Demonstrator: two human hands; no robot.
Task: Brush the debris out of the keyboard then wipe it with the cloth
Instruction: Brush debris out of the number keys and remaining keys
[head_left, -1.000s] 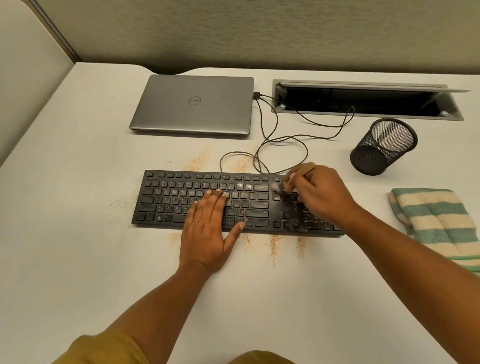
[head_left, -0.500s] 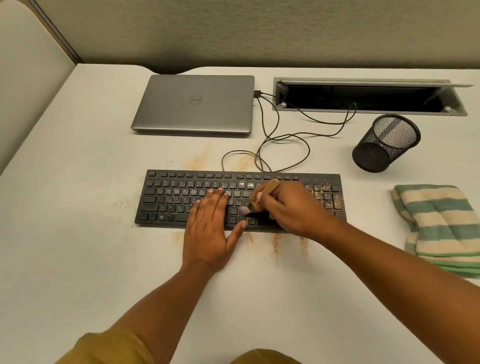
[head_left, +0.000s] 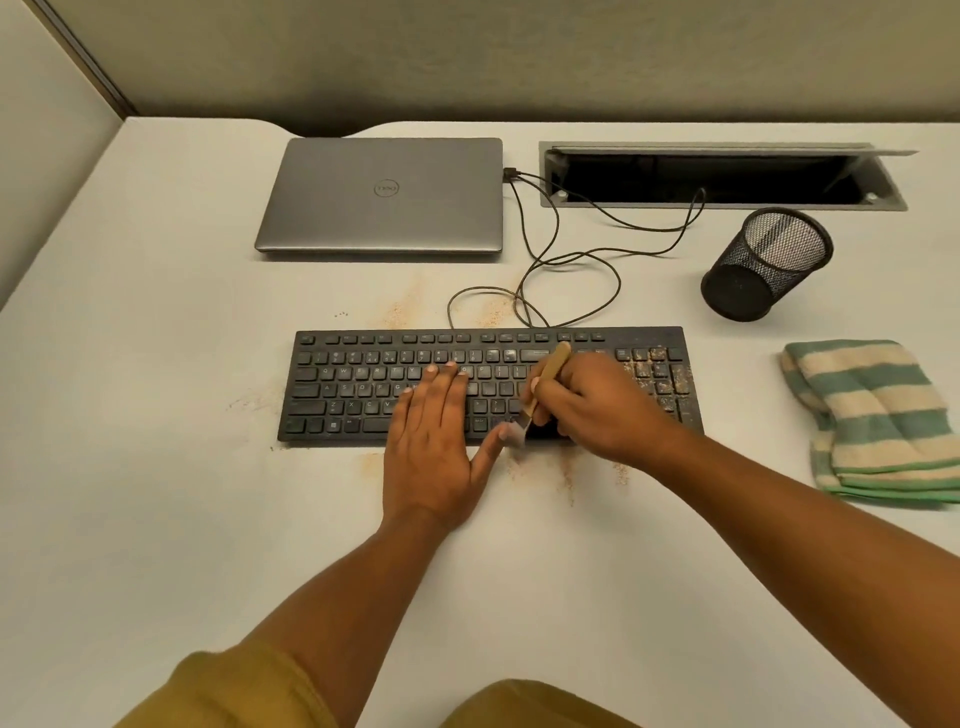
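From the head camera, a black keyboard lies across the middle of a pale desk, its long side running left to right. The left hand rests flat on the keys near the centre, fingers straight and close together, with the thumb spread out towards the right along the keyboard's near edge; it holds nothing. Just to its right, the right hand grips a small wooden-handled brush, fingers curled round the handle. The handle tilts up and away, and the bristles point down at the near edge of the keyboard, just beside the left thumb. They look blurred.

Sandy debris speckles the number pad at the keyboard's right end. More of it lies scattered on the desk, along the near edge under the hands and in patches just beyond the far edge.

The cloth, folded and striped green and cream, lies on the desk well to the right of the keyboard, untouched.

Farther back sit a closed grey laptop, a dark cable looping from it across the desk, an open cable hatch set in the desktop, and a black mesh pen cup on the right.
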